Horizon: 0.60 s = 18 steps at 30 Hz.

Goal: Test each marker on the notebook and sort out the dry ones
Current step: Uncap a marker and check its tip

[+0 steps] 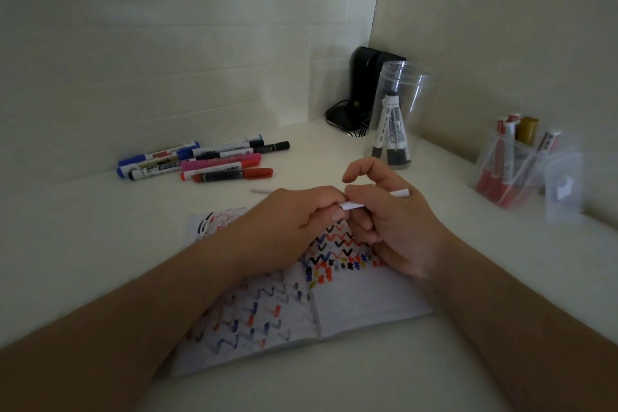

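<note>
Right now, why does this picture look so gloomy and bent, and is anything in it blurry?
Head view: the light is dim and flat, with the forearms darkest at the lower edge. The wide lens curves the wall lines and stretches the corners. The square clear container at the right edge looks smeared, while the left hand, the right hand and the marker they hold read fairly sharp.

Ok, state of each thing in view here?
White marker: held by both hands.
Left hand: grips its one end.
Right hand: grips its barrel.
Open scribbled notebook: flat, marked.
Tall clear plastic cup: upright, holding markers.
Loose capped markers: lying flat.
</note>
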Each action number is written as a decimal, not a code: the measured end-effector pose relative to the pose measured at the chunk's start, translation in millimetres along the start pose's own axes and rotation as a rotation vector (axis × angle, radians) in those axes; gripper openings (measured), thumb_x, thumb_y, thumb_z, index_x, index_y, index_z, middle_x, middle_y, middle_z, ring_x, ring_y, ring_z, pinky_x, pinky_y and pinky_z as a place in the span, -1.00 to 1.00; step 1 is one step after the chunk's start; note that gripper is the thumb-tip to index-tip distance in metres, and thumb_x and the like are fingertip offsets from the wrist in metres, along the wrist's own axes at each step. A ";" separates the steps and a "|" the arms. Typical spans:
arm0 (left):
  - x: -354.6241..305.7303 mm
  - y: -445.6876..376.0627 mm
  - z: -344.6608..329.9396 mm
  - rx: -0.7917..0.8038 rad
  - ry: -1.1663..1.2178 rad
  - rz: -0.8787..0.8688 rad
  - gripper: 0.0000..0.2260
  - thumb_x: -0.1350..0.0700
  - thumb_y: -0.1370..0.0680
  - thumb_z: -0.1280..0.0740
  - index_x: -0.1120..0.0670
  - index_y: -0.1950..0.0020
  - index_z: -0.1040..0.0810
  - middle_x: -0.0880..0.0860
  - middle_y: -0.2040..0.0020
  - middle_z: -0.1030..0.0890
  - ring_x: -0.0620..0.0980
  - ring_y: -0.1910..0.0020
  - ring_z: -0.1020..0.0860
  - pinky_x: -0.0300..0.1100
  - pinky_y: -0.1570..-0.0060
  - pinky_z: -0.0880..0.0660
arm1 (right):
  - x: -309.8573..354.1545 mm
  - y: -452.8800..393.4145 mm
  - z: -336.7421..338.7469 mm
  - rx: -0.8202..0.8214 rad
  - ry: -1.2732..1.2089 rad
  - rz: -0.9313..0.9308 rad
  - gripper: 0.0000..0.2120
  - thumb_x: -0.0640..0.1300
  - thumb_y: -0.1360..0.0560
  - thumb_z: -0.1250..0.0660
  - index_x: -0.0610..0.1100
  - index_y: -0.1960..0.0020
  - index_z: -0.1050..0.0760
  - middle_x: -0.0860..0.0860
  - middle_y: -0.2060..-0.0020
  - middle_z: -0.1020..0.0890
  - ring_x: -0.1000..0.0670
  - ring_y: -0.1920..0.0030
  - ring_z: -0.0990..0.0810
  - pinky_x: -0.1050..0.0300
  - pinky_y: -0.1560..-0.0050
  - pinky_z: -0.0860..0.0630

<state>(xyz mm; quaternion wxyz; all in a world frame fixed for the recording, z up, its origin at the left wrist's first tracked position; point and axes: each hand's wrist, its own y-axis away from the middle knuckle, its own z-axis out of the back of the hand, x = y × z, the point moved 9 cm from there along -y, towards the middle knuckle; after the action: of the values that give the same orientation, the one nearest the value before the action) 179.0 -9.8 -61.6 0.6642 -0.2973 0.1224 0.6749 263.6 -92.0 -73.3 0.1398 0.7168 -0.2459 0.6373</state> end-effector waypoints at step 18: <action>18.3 8.9 -4.3 0.182 -0.128 0.164 -0.84 -0.27 -0.43 -0.51 -0.29 0.08 -0.64 -0.38 0.24 -0.52 -0.40 0.23 -0.47 -0.31 0.31 -0.30 | 4.8 31.8 -8.2 0.181 0.589 -0.095 -0.72 -0.26 -0.32 -0.51 -0.03 0.37 -0.44 0.01 0.48 -0.45 0.02 0.46 -0.38 0.11 0.38 -0.28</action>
<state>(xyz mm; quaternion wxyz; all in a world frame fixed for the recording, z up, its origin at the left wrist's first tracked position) 172.5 2.1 -77.4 0.6376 -0.1810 0.1645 0.7305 240.1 -115.4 -71.0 0.1705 0.5217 -0.1034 0.8295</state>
